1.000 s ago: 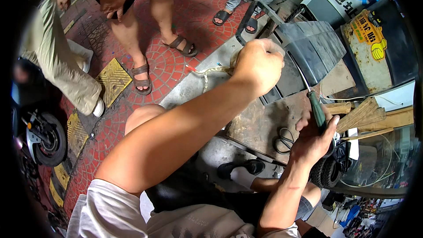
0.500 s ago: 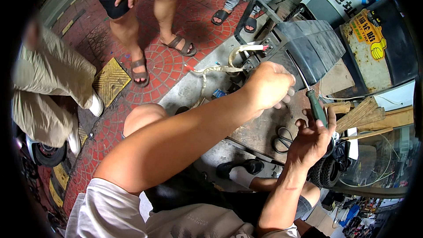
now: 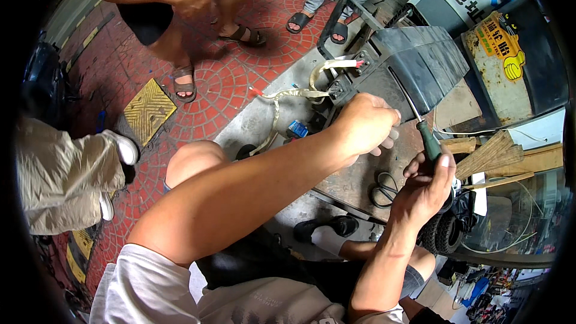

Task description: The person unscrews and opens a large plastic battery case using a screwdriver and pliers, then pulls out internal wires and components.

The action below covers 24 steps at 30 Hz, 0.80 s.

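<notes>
A screwdriver (image 3: 429, 141) with a dark green handle is gripped in my right hand (image 3: 423, 187), thumb and fingers closed round the handle's end. Its thin metal shaft slants up and left along the side of a dark grey plastic-and-metal case (image 3: 414, 63). My left hand (image 3: 365, 125) lies at the near side of that case, its fingers curled; whatever they pinch, if anything, is hidden behind the knuckles. Thick cables (image 3: 294, 93) in pale sleeving come off the case's terminals, with red ends showing. A small blue part (image 3: 297, 129) sits left of my left wrist.
Beneath the case is a worn worktop (image 3: 342, 186) with a black cable loop (image 3: 384, 190). Wood strips (image 3: 495, 156) and stacked black tyres (image 3: 449, 232) stand at the right. Several bystanders' legs and sandalled feet are on the red paving (image 3: 222, 93), near a yellow ramp (image 3: 150, 111).
My right hand and the screwdriver handle have shifted slightly; my left hand has dropped a little. A bystander at the back has moved an arm across, and the one in beige trousers has shifted.
</notes>
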Tool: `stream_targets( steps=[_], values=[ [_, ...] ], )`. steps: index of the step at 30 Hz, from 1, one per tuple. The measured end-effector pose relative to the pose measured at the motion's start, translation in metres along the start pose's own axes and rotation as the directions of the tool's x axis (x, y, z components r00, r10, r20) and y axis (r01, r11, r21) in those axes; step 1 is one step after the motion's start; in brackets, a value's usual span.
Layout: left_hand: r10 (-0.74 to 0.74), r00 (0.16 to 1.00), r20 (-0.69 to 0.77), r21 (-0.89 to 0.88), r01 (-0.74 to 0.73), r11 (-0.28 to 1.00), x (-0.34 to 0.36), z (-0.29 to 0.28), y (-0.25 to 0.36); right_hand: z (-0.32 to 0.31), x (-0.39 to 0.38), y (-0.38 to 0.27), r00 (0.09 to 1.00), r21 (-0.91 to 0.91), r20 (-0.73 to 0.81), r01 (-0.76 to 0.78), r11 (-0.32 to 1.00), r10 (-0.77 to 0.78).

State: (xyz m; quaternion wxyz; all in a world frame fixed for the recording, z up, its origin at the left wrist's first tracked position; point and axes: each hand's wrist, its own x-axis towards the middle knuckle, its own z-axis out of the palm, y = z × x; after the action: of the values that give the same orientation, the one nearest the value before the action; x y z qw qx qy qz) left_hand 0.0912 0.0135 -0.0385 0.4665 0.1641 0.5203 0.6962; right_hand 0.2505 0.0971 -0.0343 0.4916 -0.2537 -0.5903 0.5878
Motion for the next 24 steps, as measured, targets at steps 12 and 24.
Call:
stream_targets(
  steps=[12,24],
  values=[
    [-0.092,0.996,0.012,-0.096,0.093,0.991,-0.001,-0.006,-0.001,-0.023,-0.015,0.003,1.000,0.157,-0.005,0.007,0.988,-0.006],
    [-0.060,0.997,0.042,-0.010,0.060,0.998,0.003,-0.019,-0.060,-0.025,-0.044,0.041,0.961,-0.015,-0.075,-0.267,0.964,0.265]
  ],
)
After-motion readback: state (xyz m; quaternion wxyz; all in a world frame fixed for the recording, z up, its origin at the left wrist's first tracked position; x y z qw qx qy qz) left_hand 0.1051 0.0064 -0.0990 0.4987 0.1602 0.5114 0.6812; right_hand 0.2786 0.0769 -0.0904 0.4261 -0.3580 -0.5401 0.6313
